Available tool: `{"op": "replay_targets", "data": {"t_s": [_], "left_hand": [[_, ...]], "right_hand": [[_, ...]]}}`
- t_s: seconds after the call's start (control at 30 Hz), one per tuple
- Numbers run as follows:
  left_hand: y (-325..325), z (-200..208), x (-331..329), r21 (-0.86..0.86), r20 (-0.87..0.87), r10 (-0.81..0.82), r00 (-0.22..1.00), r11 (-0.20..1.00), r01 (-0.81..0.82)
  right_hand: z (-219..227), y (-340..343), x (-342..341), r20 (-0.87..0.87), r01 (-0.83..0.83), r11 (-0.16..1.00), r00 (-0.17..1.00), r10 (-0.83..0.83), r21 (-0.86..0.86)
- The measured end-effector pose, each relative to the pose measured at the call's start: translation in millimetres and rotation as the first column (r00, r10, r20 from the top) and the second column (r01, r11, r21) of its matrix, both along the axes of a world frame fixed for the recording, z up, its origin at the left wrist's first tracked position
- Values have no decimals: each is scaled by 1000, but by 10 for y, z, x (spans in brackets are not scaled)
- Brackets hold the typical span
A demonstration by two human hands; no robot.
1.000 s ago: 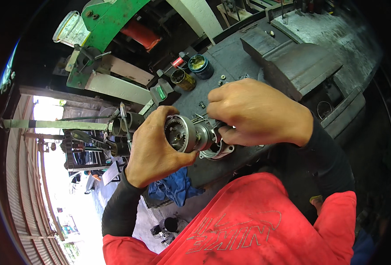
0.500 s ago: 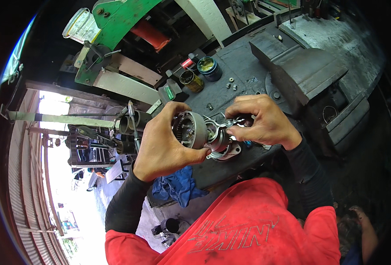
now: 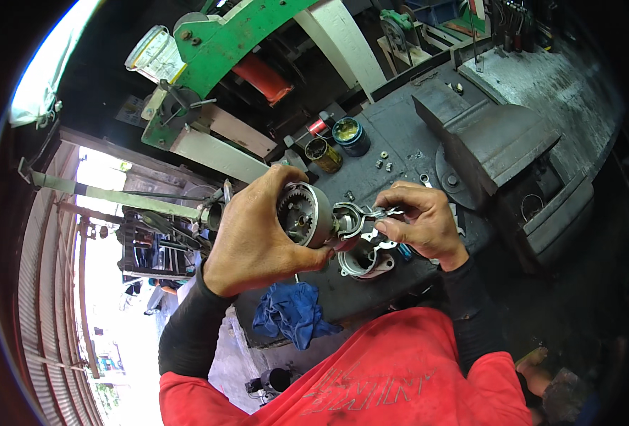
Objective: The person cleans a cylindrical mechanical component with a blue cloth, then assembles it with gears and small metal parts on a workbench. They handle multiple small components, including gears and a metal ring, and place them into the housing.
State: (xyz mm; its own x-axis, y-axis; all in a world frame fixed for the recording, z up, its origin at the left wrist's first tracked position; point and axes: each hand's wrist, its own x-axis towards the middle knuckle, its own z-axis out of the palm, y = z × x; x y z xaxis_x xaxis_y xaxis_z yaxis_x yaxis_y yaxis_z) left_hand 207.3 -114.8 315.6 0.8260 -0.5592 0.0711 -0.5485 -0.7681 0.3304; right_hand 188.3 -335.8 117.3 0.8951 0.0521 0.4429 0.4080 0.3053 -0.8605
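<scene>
My left hand (image 3: 249, 238) is wrapped round a cylindrical metal gear housing (image 3: 321, 219), whose toothed inner ring faces up and to the left. Between the thumb and fingers of my right hand (image 3: 422, 224) is a forked metal lever (image 3: 351, 215). Its prongs sit at the shaft end of the gear housing; whether they are seated there I cannot tell. On the bench just below both hands lies an open cast metal housing (image 3: 360, 264) with a flange, partly covered by the parts I hold.
A blue cloth (image 3: 290, 314) lies at the bench's near edge. Beyond my hands stand a blue can of grease (image 3: 351, 145) and a yellowish tin (image 3: 324, 162), with small metal pieces (image 3: 385, 163) nearby. A large dark vise (image 3: 495, 138) occupies the right. A green frame (image 3: 236, 35) rises at the back.
My right hand has moved down with the forked lever, which now stands a little apart from the gear housing. More of the cast housing on the bench shows. The whole view has shifted slightly.
</scene>
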Motion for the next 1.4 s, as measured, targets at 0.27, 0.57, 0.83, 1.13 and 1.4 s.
{"op": "replay_targets", "data": {"t_s": [0.27,0.57,0.83,1.13,1.4], "left_hand": [[-138,398,5,87,61,-119,991,990,114],[-303,769,22,214,28,-209,978,956,198],[-544,1091,222,472,-58,-395,917,798,374],[-914,1275,218,640,-193,-294,936,685,347],[-442,661,145,293,-61,-337,940,894,340]], "right_hand": [[642,-379,99,374,189,920,926,-50,-344],[638,-172,48,197,106,984,977,-77,-142],[779,-267,40,241,102,970,969,-47,-221],[736,74,2,122,-17,995,992,4,102],[454,-21,-126,239,200,964,959,-155,-175]]}}
